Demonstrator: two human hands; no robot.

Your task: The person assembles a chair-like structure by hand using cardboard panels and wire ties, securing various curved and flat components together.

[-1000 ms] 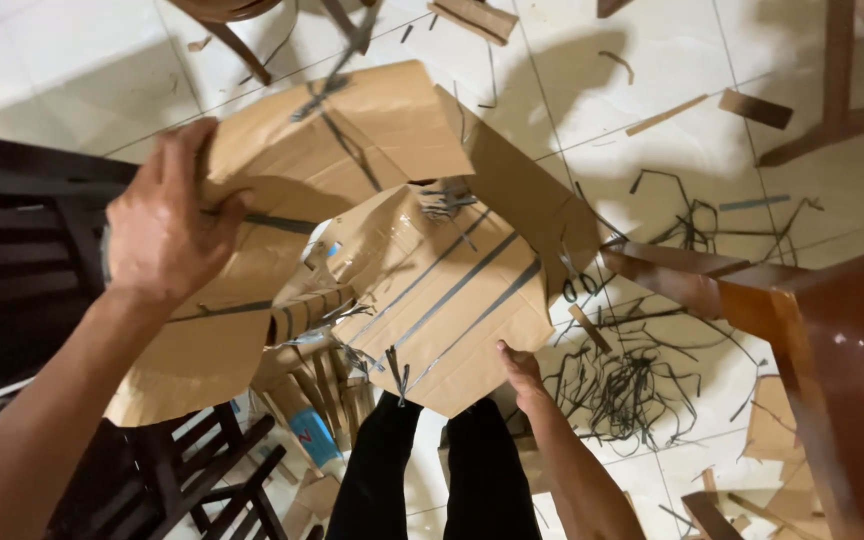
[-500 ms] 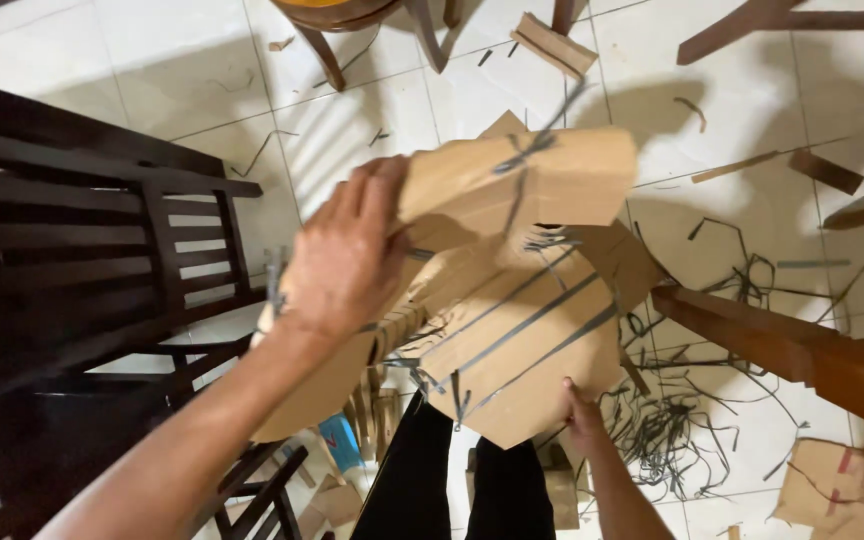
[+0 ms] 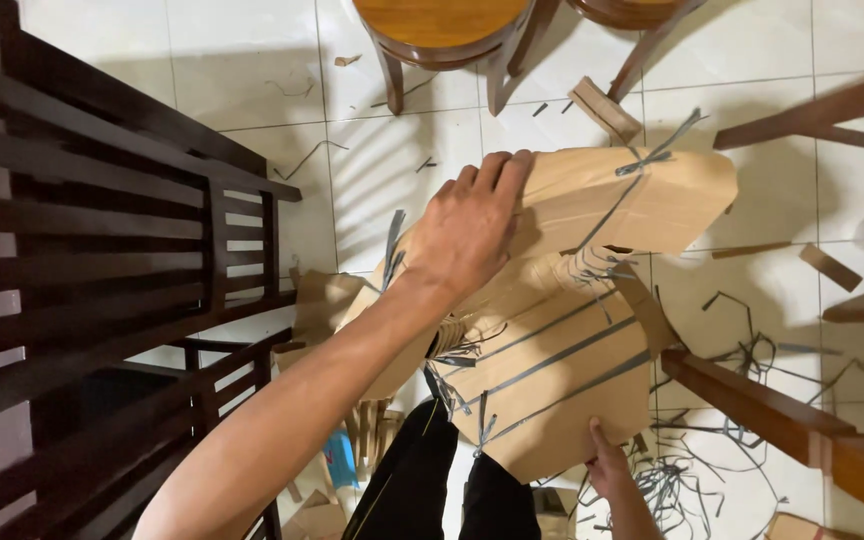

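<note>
Left hand lies spread, palm down, gripping the cardboard wrapping at its ten o'clock; right hand pinches its six o'clock edge. Grey straps remain mostly tied, though cut strap scraps litter the tiles at four o'clock.

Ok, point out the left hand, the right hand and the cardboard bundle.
left hand (image 3: 467,230), head view, back of the hand
right hand (image 3: 607,468), head view, knuckles at the bundle's lower edge
cardboard bundle (image 3: 562,365), head view, strapped flat face
</note>
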